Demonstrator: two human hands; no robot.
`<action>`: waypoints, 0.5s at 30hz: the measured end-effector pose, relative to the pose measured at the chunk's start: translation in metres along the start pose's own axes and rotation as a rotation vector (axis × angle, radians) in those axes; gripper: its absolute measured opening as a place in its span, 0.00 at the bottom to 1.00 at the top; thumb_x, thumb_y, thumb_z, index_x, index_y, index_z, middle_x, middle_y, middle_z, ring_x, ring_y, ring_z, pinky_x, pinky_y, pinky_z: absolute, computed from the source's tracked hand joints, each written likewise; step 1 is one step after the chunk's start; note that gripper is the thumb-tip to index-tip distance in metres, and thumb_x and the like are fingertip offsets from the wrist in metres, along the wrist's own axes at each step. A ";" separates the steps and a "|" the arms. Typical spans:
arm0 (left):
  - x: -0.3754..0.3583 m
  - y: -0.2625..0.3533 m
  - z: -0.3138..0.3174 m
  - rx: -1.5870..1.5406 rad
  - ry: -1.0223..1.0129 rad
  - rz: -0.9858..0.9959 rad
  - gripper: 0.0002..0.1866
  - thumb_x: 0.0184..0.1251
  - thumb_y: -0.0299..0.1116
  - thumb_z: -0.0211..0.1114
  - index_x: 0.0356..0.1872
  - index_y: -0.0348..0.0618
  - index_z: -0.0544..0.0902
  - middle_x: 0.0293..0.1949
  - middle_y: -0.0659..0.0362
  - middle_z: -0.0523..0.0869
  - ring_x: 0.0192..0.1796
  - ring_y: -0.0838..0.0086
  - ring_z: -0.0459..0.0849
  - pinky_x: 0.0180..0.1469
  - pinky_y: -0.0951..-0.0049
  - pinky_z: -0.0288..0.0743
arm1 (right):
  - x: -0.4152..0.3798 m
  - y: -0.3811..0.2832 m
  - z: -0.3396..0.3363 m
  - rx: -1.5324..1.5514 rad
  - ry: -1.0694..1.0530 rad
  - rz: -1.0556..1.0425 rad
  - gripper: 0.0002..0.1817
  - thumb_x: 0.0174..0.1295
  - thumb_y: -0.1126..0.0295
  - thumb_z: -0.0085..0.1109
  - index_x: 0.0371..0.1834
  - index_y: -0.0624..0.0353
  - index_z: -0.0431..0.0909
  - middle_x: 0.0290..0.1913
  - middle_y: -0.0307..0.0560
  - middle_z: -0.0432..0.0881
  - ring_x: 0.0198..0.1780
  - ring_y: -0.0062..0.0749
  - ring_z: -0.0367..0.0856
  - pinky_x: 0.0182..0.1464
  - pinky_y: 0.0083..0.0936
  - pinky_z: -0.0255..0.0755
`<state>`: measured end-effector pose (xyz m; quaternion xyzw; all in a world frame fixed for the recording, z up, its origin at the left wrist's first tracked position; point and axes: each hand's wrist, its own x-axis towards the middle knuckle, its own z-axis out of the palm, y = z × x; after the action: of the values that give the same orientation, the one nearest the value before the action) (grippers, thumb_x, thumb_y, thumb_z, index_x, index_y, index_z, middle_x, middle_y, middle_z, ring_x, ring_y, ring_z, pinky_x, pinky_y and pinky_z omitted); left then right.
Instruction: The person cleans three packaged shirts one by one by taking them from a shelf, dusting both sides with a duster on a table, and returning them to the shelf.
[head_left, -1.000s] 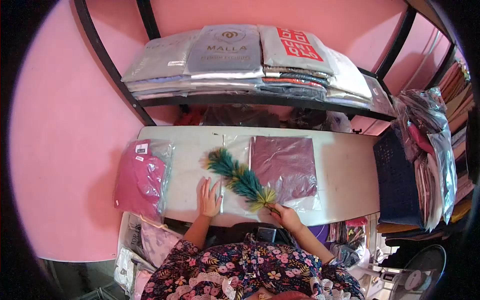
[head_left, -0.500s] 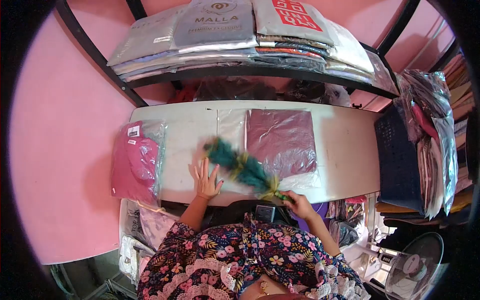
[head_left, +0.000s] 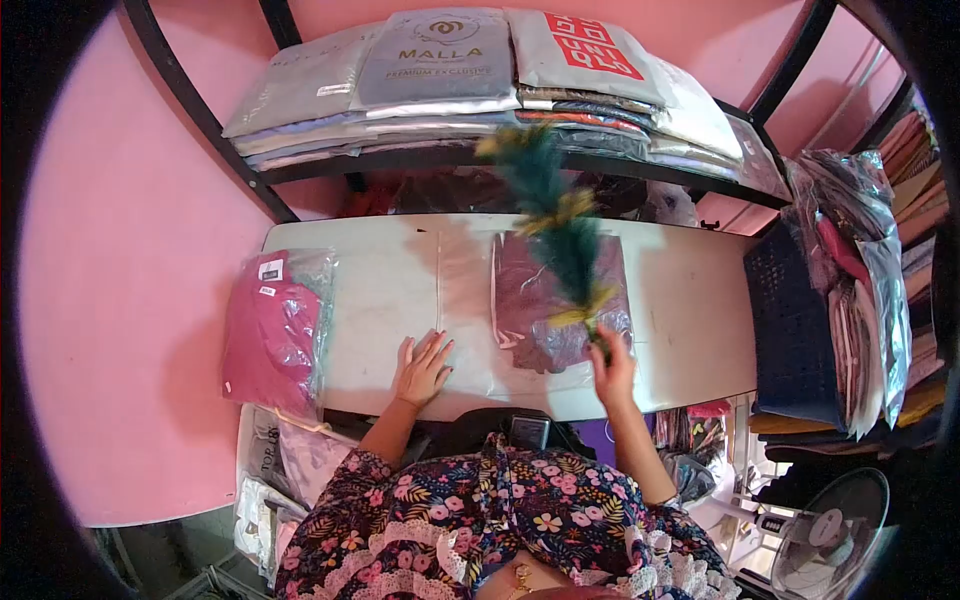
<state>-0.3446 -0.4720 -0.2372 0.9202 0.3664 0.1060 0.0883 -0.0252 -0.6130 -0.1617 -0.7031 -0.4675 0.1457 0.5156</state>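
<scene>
My right hand is closed around the handle of a fluffy green and yellow duster. The duster is raised and blurred, its head pointing away from me toward the shelf. Beneath it, a folded maroon garment in a clear plastic bag lies flat on the white table; the duster hides part of it. My left hand rests on the tabletop left of the garment, fingers spread and holding nothing.
A pink garment in plastic lies at the table's left end. Behind, a black-framed shelf bears stacks of bagged clothes. A dark blue basket with bagged items stands at the right, and a fan is at lower right.
My right hand has lifted the duster from low over the table and swung its head up and right, over the maroon garment. My left hand has shifted slightly and stays on the table.
</scene>
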 end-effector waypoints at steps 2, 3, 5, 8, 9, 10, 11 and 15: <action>0.001 0.002 -0.003 -0.015 -0.019 0.004 0.28 0.60 0.39 0.62 0.63 0.50 0.70 0.68 0.60 0.64 0.70 0.72 0.62 0.69 0.45 0.44 | -0.012 0.014 0.021 -0.073 -0.145 0.032 0.17 0.58 0.74 0.60 0.52 0.54 0.74 0.40 0.57 0.82 0.40 0.49 0.83 0.40 0.36 0.76; 0.002 0.003 -0.004 -0.018 -0.017 0.007 0.28 0.60 0.39 0.62 0.63 0.50 0.70 0.68 0.60 0.64 0.70 0.72 0.62 0.69 0.45 0.44 | -0.019 0.017 0.030 -0.116 -0.230 0.050 0.17 0.58 0.72 0.60 0.52 0.51 0.74 0.38 0.57 0.82 0.38 0.53 0.82 0.37 0.39 0.76; 0.002 0.006 -0.006 -0.013 -0.018 -0.009 0.28 0.57 0.36 0.63 0.61 0.49 0.71 0.67 0.60 0.67 0.69 0.71 0.64 0.70 0.48 0.42 | -0.033 0.028 0.045 -0.255 -0.371 0.026 0.17 0.59 0.66 0.56 0.53 0.43 0.73 0.32 0.56 0.81 0.32 0.56 0.81 0.32 0.48 0.74; 0.003 0.008 -0.009 0.009 -0.026 -0.041 0.27 0.57 0.37 0.63 0.61 0.50 0.72 0.67 0.60 0.67 0.68 0.71 0.65 0.70 0.48 0.42 | -0.031 0.020 0.042 -0.367 -0.432 -0.058 0.17 0.60 0.64 0.54 0.53 0.41 0.73 0.30 0.58 0.81 0.30 0.56 0.80 0.32 0.49 0.74; 0.001 0.008 -0.008 0.006 -0.033 -0.046 0.27 0.57 0.37 0.63 0.61 0.50 0.72 0.67 0.60 0.67 0.68 0.71 0.65 0.70 0.48 0.42 | -0.028 0.029 0.040 -0.441 -0.385 0.025 0.16 0.60 0.64 0.54 0.53 0.41 0.73 0.30 0.59 0.81 0.30 0.57 0.80 0.31 0.50 0.74; 0.002 0.007 -0.007 0.012 -0.027 -0.043 0.27 0.57 0.38 0.62 0.61 0.51 0.72 0.66 0.60 0.68 0.68 0.72 0.65 0.70 0.47 0.43 | -0.024 0.035 0.035 -0.515 -0.342 0.110 0.15 0.60 0.65 0.53 0.52 0.41 0.73 0.29 0.59 0.81 0.29 0.57 0.80 0.30 0.51 0.73; 0.002 0.006 -0.006 0.016 -0.023 -0.040 0.28 0.58 0.40 0.62 0.62 0.52 0.72 0.66 0.60 0.68 0.68 0.72 0.65 0.69 0.46 0.44 | -0.018 0.043 0.028 -0.499 -0.219 0.124 0.14 0.61 0.65 0.51 0.50 0.42 0.74 0.29 0.59 0.81 0.28 0.58 0.80 0.29 0.52 0.72; 0.004 -0.003 -0.009 -0.158 -0.072 -0.051 0.27 0.57 0.39 0.62 0.61 0.51 0.72 0.67 0.60 0.68 0.69 0.70 0.64 0.69 0.46 0.43 | 0.011 0.043 -0.013 -0.716 -0.112 0.351 0.18 0.62 0.64 0.53 0.56 0.44 0.69 0.30 0.61 0.81 0.32 0.58 0.80 0.33 0.52 0.72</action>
<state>-0.3455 -0.4662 -0.2289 0.9038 0.3769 0.0990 0.1766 0.0116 -0.6130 -0.1902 -0.8984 -0.3890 0.0978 0.1788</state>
